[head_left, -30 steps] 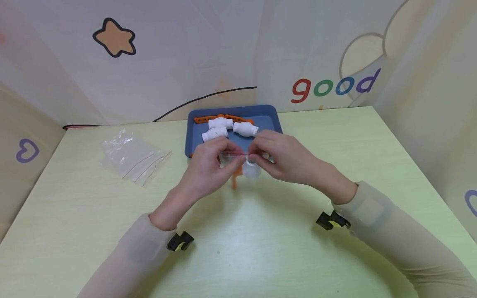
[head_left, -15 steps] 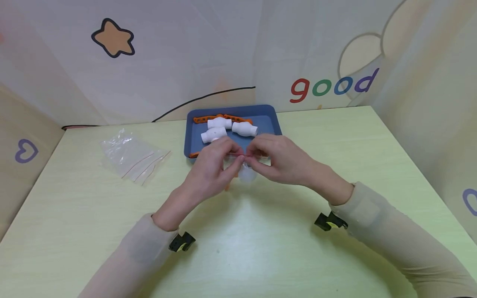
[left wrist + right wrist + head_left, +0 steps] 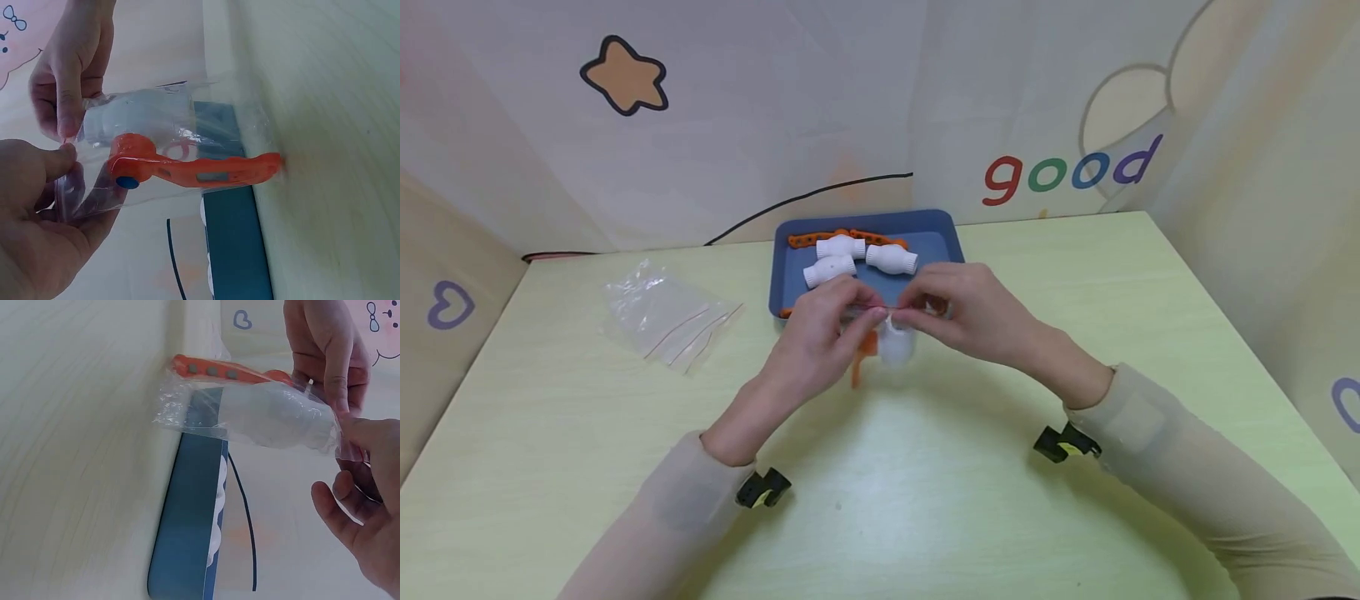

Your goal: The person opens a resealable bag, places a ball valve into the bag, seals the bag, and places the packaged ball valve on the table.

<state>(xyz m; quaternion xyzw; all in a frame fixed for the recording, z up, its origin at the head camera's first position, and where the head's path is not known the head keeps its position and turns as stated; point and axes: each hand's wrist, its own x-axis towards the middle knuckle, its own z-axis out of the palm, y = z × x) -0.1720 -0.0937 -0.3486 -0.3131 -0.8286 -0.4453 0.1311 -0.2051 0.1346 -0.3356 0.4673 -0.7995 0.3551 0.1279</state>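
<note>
A clear bag (image 3: 187, 134) is pinched along its top by the left hand (image 3: 820, 333) and right hand (image 3: 977, 314), just before the near edge of a blue tray (image 3: 936, 242). An orange handle (image 3: 184, 172) and a white part (image 3: 269, 419) are contained within. More bags (image 3: 662, 317) are laid near the back left corner of the table (image 3: 925, 508).

Glare on table (image 3: 880, 525), soft shadows; wrist views dimmer.

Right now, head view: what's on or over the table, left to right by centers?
Loose plastic bags → left wrist device → left hand → bagged orange piece → bagged white piece → right hand → right wrist device → right sleeve. Blue tray omitted: overlaps.
</note>
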